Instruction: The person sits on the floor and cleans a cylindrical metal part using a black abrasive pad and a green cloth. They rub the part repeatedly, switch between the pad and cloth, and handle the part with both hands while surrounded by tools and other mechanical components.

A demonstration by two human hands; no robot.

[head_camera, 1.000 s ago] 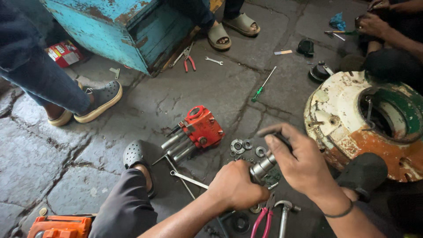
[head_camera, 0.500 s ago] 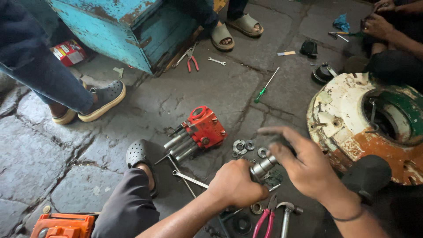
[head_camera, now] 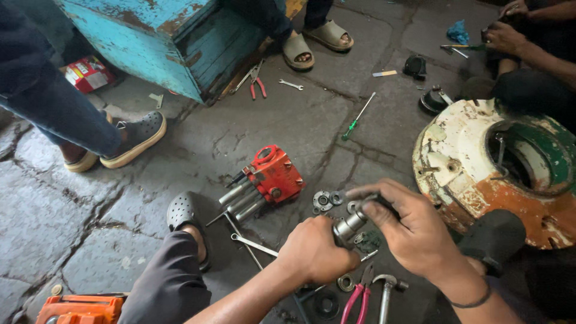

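Observation:
My left hand [head_camera: 317, 249] is closed around the lower part of a grey metal cylinder [head_camera: 348, 225] that points up and to the right. My right hand [head_camera: 408, 228] grips the cylinder's upper end with thumb and fingers. Both hands hover over the stone floor, above loose metal rings and washers [head_camera: 327, 199]. Just left of them lies a red valve block [head_camera: 274, 173] with several steel spools sticking out of it.
Pink-handled pliers [head_camera: 358, 298] and a hammer [head_camera: 387, 289] lie below my hands, a spanner [head_camera: 255, 245] to the left. A rusty white round housing [head_camera: 456, 162] stands right. A blue metal box [head_camera: 156, 36], a green screwdriver [head_camera: 357, 117], other people's feet and hands surround the floor.
My right hand has closed down onto the cylinder's upper end; its fingers were spread above it before. The cylinder has dropped slightly lower and left.

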